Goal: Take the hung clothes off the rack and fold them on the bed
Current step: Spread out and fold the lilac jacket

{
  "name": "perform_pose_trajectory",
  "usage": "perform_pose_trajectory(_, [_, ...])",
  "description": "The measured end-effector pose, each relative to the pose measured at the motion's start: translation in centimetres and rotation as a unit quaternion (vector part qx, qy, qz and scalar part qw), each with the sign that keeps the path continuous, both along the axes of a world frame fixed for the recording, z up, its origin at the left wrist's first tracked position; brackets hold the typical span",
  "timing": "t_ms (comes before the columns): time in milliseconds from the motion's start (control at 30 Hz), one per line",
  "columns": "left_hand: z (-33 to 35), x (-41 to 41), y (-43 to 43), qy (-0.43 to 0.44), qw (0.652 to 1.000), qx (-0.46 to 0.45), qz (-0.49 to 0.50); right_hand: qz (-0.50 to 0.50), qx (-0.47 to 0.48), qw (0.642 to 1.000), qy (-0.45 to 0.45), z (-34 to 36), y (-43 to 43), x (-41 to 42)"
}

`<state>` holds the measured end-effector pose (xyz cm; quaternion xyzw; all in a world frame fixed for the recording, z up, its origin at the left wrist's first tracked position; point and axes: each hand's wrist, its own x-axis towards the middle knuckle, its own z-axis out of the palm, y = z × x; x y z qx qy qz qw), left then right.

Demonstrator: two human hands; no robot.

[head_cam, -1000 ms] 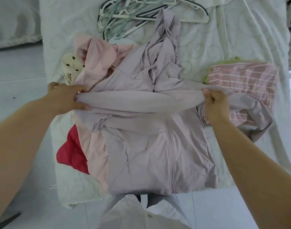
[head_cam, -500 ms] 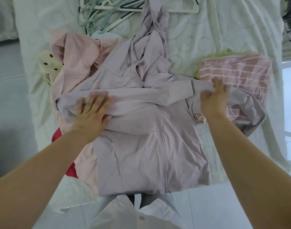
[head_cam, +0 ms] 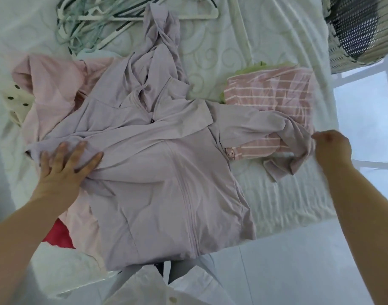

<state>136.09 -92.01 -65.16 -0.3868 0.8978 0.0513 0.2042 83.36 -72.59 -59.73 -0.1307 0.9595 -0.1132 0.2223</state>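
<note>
A lilac zip hoodie lies front-up on the white bed, its hood pointing away from me. One sleeve is folded across its chest. My left hand presses flat on that sleeve's cuff end at the hoodie's left side, fingers spread. My right hand pinches the cuff of the other sleeve, stretched out to the right over a folded pink striped garment.
A pale pink garment, a red one and a cream polka-dot piece lie under and left of the hoodie. Several empty hangers are piled at the bed's far side. A woven basket stands at top right.
My left hand let go of the folded sleeve and now presses it flat. My right hand moved right along the other sleeve and took hold of its cuff.
</note>
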Motion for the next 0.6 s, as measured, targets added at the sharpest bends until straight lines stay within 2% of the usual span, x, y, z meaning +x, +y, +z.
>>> perform_pose_trajectory(67, [1.2, -1.4, 0.2, -0.027, 0.999, 0.032, 0.023, -0.014, -0.040, 0.999, -0.023, 1.0, 0.0, -0.8])
perform_pose_trajectory(133, [2.0, -3.4, 0.6, -0.040, 0.994, 0.051, 0.083, 0.030, -0.030, 0.998, -0.039, 1.7, 0.0, -1.0])
perform_pose_trajectory(233, [2.7, -7.7, 1.6, 0.021, 0.991, 0.068, 0.115, 0.077, 0.011, 0.994, -0.083, 1.3, -0.6, -0.2])
perform_pose_trajectory(300, [3.3, -10.9, 2.4, 0.069, 0.987, 0.068, 0.127, 0.087, 0.110, 0.986, -0.086, 0.2, -1.1, 0.4])
perform_pose_trajectory(367, [3.9, -13.8, 3.3, 0.102, 0.978, 0.098, 0.156, 0.141, 0.219, 0.965, -0.009, -0.6, -1.4, 0.5])
perform_pose_trajectory(400, [4.4, -15.0, 3.7, 0.125, 0.973, 0.110, 0.163, 0.178, 0.241, 0.953, 0.037, -0.7, -1.4, 0.4])
perform_pose_trajectory(467, [5.8, -17.1, 4.5, 0.189, 0.958, 0.137, 0.170, 0.211, 0.206, 0.953, 0.075, -0.3, -1.5, 0.1])
perform_pose_trajectory(600, [8.6, -20.2, 6.3, 0.294, 0.907, 0.235, 0.190, 0.088, 0.046, 0.995, -0.024, 2.5, -1.9, 0.4])
